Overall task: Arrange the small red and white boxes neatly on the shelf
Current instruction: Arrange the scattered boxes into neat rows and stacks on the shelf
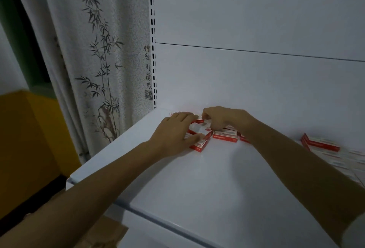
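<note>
Small red and white cardboard boxes huddle on white shelf; left grip, spread, steadies them while right grip pinches one, likely squaring it.

Bamboo-print curtain hangs beside a white slotted panel.

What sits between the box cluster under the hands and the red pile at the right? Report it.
Head view: only the right forearm crosses that stretch of bare shelf; no boxes between cluster and pile.
</note>
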{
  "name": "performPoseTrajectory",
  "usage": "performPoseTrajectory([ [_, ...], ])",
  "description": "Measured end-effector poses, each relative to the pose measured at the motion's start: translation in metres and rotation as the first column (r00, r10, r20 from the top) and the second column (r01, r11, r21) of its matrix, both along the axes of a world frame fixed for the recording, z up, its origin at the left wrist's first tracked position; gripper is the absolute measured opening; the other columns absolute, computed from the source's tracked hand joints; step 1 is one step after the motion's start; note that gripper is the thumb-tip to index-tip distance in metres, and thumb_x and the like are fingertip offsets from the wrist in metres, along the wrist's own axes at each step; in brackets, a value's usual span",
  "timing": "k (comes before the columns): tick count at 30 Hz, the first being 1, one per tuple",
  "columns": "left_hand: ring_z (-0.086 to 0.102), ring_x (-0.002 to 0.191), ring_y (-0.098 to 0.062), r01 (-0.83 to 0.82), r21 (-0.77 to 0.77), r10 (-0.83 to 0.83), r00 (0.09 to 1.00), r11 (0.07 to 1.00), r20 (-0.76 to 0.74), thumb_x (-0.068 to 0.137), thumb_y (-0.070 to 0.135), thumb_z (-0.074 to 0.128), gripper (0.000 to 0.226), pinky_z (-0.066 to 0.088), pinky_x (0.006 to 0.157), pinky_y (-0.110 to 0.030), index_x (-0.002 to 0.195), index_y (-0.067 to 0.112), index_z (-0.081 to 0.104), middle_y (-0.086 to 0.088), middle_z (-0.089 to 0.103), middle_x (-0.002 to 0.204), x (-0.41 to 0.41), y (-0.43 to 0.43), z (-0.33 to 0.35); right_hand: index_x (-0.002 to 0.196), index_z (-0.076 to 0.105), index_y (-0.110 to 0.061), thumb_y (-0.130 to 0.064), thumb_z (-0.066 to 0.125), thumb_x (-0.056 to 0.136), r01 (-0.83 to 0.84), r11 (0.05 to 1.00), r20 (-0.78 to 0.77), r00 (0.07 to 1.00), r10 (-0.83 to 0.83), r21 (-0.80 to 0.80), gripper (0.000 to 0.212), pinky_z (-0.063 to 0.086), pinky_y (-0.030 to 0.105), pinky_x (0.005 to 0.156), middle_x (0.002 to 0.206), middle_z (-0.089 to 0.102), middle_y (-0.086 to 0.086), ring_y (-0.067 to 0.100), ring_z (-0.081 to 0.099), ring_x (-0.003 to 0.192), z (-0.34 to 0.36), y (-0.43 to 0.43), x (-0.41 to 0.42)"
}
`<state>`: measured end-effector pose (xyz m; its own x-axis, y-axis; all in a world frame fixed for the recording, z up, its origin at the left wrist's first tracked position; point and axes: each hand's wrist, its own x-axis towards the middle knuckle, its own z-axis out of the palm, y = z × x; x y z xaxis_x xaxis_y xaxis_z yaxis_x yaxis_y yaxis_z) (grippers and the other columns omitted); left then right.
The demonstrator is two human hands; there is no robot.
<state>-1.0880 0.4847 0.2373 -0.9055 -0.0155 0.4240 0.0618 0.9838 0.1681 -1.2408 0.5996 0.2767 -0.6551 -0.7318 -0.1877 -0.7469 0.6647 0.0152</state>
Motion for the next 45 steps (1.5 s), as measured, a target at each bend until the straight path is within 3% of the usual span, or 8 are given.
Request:
performPoseTrajectory([
  [9,0.046,0.118,-0.018,0.023,-0.01,-0.022,0.998,1.0,0.054,0.08,0.068,0.034,0.065,0.041,0.094,-0.036,0.127,0.025,0.048,0.005,0.052,0.13,-0.004,0.006,-0.016,0.112,0.059,-0.025,-0.041,0.063,0.072,-0.006,0.99,-0.148,0.989,0.026,0.138,0.044,0.044,0.041,0.088,0.108,0.059,0.002,0.022,0.048,0.102,0.005,0.003,-0.008],
  [16,0.047,0.115,-0.017,0.025,-0.003,-0.025,0.997,1.0,0.078,0.083,0.065,0.033,0.06,0.042,0.091,-0.035,0.124,0.024,0.05,0.005,0.053,0.127,0.001,0.005,-0.017,0.093,0.054,-0.02,-0.028,0.069,0.079,-0.016,0.978,0.164,0.985,0.051,-0.209,0.023,0.046,0.029,0.066,0.092,0.052,-0.006,0.013,0.054,0.079,0.005,0.025,-0.008],
  [21,0.048,0.116,-0.015,0.061,0.208,-0.055,0.998,0.976,-0.034,0.086,0.058,0.04,0.056,0.042,0.091,-0.032,0.129,0.024,0.048,0.005,0.054,0.129,-0.004,0.012,-0.005,0.107,0.061,-0.015,-0.027,0.062,0.087,0.132,0.772,0.312,0.946,0.09,-0.622,0.024,0.049,0.018,0.065,0.106,0.062,0.001,0.011,0.06,0.084,0.009,0.047,-0.001],
  [25,0.052,0.107,-0.01,0.103,0.543,-0.096,0.995,0.833,-0.043,0.092,0.044,0.05,0.037,0.045,0.088,-0.029,0.121,0.022,0.053,0.01,0.056,0.115,-0.019,0.039,0.014,0.109,0.061,-0.011,-0.02,0.062,0.087,0.343,0.593,0.524,0.837,0.158,-0.728,0.024,0.052,0.016,0.06,0.098,0.065,0.007,0.015,0.067,0.075,0.029,0.083,0.013],
  [29,0.06,0.094,-0.008,0.162,0.758,-0.172,0.983,0.632,-0.066,0.094,0.042,0.046,0.029,0.047,0.073,-0.019,0.111,0.021,0.057,0.008,0.063,0.106,-0.037,0.089,0.028,0.104,0.062,-0.013,-0.019,0.065,0.085,0.372,0.501,0.489,0.864,0.122,-0.782,0.02,0.057,0.024,0.068,0.098,0.066,0.008,0.016,0.069,0.075,0.038,0.136,0.018],
  [34,0.069,0.083,-0.014,0.149,0.948,-0.303,0.951,0.283,-0.058,0.095,0.038,0.046,0.028,0.056,0.073,-0.027,0.109,0.017,0.057,-0.003,0.071,0.101,-0.053,0.17,0.033,0.099,0.064,-0.014,-0.019,0.065,0.085,0.369,0.426,0.432,0.9,0.058,-0.826,0.015,0.057,0.029,0.071,0.09,0.068,0.004,0.017,0.067,0.073,0.04,0.22,0.027],
  [38,0.068,0.088,-0.014,0.178,0.943,-0.39,0.919,0.283,-0.056,0.096,0.039,0.042,0.029,0.053,0.079,-0.027,0.113,0.018,0.055,0.0,0.07,0.102,-0.056,0.236,0.029,0.102,0.064,-0.011,-0.023,0.062,0.087,0.404,0.399,0.421,0.906,-0.049,-0.823,0.019,0.051,0.018,0.058,0.089,0.069,0.005,0.01,0.065,0.068,0.025,0.284,0.04],
  [45,0.07,0.075,-0.014,0.183,0.93,-0.401,0.915,0.318,-0.043,0.091,0.021,0.059,0.015,0.053,0.059,-0.018,0.1,0.01,0.062,-0.004,0.071,0.093,-0.058,0.304,0.02,0.109,0.063,-0.017,-0.02,0.054,0.092,0.531,0.267,0.538,0.841,-0.053,-0.804,0.019,0.055,0.031,0.07,0.094,0.069,0.003,0.014,0.067,0.076,-0.011,0.353,0.055],
])
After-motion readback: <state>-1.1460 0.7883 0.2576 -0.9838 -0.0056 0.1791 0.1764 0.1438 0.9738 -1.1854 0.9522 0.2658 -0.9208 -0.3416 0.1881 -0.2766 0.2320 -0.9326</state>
